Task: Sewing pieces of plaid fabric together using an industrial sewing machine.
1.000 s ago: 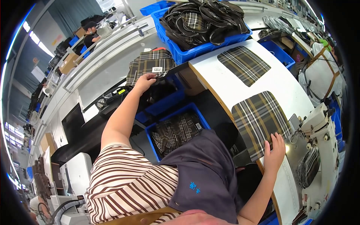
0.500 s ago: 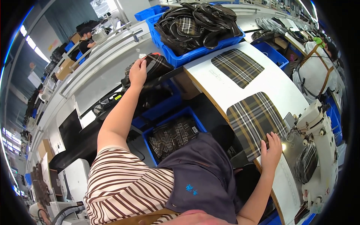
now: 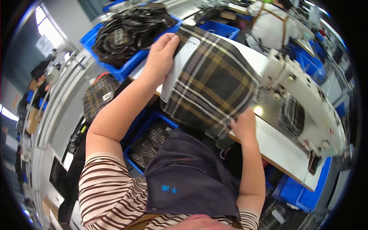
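Observation:
A dark plaid fabric panel with white and mustard stripes is raised between my hands, over the near edge of the white worktable. My left hand pinches its upper left edge. A pale strip lies along the panel's left side, close to my left fingers. At the lower right corner, my right hand grips the panel's edge, its fingertips partly hidden by the cloth. The sewing machine stands just right of the panel, its lamp lit. A dark folded plaid bundle sits by the machine.
A blue crate heaped with dark fabric pieces stands far left. Below my left arm, a lower blue bin holds small plaid pieces. A plaid bundle lies left of my forearm. Another person sits beyond the table.
My left hand has come right from the plaid bundle and now holds the panel. The panel has risen off the table, with my right hand gripping its corner. The view has swung right.

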The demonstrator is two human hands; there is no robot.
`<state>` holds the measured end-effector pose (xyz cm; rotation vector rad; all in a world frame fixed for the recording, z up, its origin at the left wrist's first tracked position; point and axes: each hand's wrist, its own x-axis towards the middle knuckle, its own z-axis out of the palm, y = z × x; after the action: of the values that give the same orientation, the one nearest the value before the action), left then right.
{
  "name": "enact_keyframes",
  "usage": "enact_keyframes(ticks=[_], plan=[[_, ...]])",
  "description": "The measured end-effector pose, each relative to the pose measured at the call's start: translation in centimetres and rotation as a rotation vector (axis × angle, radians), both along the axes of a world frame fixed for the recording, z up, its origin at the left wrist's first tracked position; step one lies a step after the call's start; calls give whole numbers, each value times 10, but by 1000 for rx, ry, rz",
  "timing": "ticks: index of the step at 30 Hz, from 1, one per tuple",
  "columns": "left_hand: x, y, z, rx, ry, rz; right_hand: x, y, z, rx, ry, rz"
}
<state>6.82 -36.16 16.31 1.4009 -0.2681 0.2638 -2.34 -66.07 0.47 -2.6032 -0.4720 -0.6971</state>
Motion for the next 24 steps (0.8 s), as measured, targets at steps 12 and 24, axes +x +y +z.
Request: enact_keyframes(ticks=[12,24], plan=[[114,-99,-144,981,-187,241,0,-1,-2,-133,171,42],[82,-197,-170,1024,-490,-306,-6,-41,26,-278,335,133]])
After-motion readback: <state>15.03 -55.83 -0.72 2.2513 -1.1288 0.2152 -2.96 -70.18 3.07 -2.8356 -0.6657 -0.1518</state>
